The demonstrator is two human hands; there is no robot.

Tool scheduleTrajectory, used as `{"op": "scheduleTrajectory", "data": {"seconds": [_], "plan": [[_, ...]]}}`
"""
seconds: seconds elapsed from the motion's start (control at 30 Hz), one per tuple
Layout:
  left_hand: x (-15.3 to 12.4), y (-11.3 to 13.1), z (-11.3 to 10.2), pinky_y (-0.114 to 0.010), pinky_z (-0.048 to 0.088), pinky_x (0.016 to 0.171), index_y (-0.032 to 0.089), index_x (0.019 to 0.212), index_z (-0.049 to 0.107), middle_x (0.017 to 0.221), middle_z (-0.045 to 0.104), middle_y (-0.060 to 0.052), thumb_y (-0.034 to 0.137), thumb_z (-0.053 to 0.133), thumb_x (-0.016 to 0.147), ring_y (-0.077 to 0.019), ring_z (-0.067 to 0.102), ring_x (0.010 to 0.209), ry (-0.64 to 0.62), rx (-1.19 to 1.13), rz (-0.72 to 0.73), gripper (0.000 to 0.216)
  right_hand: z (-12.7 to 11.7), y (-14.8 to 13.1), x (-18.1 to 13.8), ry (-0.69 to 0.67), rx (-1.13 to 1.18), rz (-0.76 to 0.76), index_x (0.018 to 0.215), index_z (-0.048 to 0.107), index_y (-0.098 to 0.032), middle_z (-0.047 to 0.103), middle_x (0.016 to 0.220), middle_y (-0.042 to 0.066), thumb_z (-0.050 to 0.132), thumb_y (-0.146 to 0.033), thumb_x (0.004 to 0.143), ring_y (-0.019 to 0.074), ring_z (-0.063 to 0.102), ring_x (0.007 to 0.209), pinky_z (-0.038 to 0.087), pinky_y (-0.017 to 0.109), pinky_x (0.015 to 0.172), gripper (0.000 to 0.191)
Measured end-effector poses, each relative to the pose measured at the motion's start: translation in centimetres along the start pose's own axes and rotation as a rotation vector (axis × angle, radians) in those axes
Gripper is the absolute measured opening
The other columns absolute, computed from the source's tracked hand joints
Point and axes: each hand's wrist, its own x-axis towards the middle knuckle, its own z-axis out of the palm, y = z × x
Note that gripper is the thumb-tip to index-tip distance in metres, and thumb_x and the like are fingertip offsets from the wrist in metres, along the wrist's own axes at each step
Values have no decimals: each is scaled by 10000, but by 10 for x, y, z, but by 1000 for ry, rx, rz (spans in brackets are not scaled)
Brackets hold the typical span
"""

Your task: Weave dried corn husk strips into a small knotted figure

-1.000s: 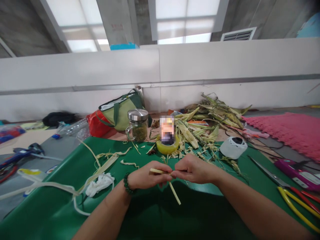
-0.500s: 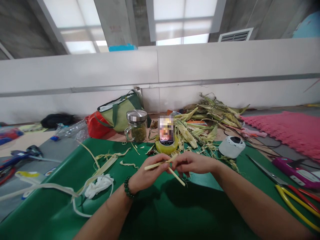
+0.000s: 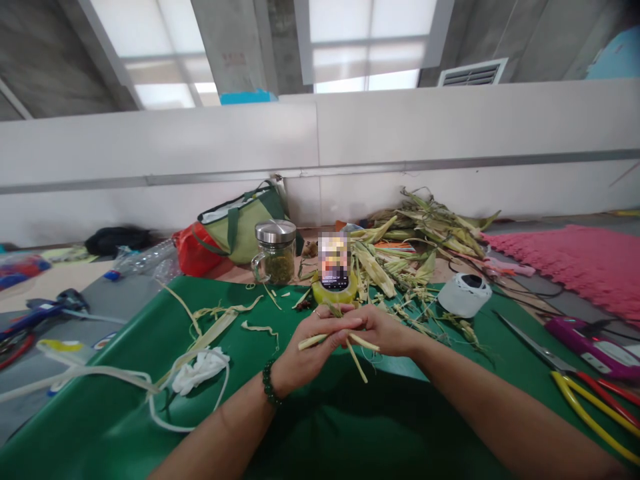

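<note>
Over the green sheet (image 3: pixel 125 347), my hands meet around a few pale, rolled strips of corn husk (image 3: pixel 357 363). My left hand (image 3: pixel 305 350), with a dark beaded bracelet (image 3: pixel 270 383) on its wrist, closes on them; one end juts out left past the thumb. My right hand (image 3: pixel 387 331) is shut on the same strips where they cross, its fingertips partly hidden behind the left hand. Other ends point down and right, and a leafy tip shows above the fingers. Just beyond stands a phone (image 3: pixel 334 263) propped in a yellow tape roll (image 3: pixel 335 293), its screen blurred.
Dried corn husks (image 3: pixel 430 223) are piled behind right, with scraps before them. A white roll (image 3: pixel 464 295), large yellow-and-red-handled shears (image 3: pixel 560 367) and a purple device (image 3: pixel 590 343) lie right. A glass jar (image 3: pixel 276 257), green bag (image 3: pixel 245 223) and white cord (image 3: pixel 100 373) are left.
My right hand has come in closer against my left. The strips have shifted: one end now points more steeply down, another shows to the right, and a leafy tip appears above the fingers.
</note>
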Motion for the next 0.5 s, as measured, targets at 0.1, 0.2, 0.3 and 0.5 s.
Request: {"op": "scheduleTrajectory", "data": {"seconds": [0.1, 0.2, 0.3, 0.5], "plan": [[0, -2, -1, -401, 414, 978, 220, 1031, 733, 1160, 656, -114, 392, 545, 872, -274, 543, 1139, 4, 22, 44, 301, -1, -6, 0, 21, -42, 4, 886, 659, -128, 649, 957, 104, 420, -561, 901, 217, 575, 982, 458, 379, 901, 495], [1, -4, -1, -410, 412, 991, 228, 1029, 733, 1169, 654, -114, 373, 552, 871, -277, 534, 1156, 10, 24, 66, 281, -1, -10, -1, 39, -47, 18, 927, 646, -116, 650, 987, 117, 432, -543, 902, 222, 578, 989, 492, 341, 833, 478], [0, -6, -2, -398, 436, 971, 227, 1036, 731, 1148, 662, -115, 365, 562, 867, -280, 535, 1162, 25, 13, 60, 276, 1, -8, -2, 50, -7, 36, 829, 655, -129, 674, 891, 86, 464, -503, 904, 208, 603, 942, 503, 305, 801, 427], [1, -5, -4, -398, 428, 985, 211, 1041, 729, 1175, 656, -114, 363, 556, 871, -275, 552, 1142, -12, 20, 65, 287, 1, -3, -3, 102, 19, -37, 940, 670, -146, 657, 1102, 86, 538, -382, 896, 201, 594, 1047, 480, 298, 880, 274]]}}
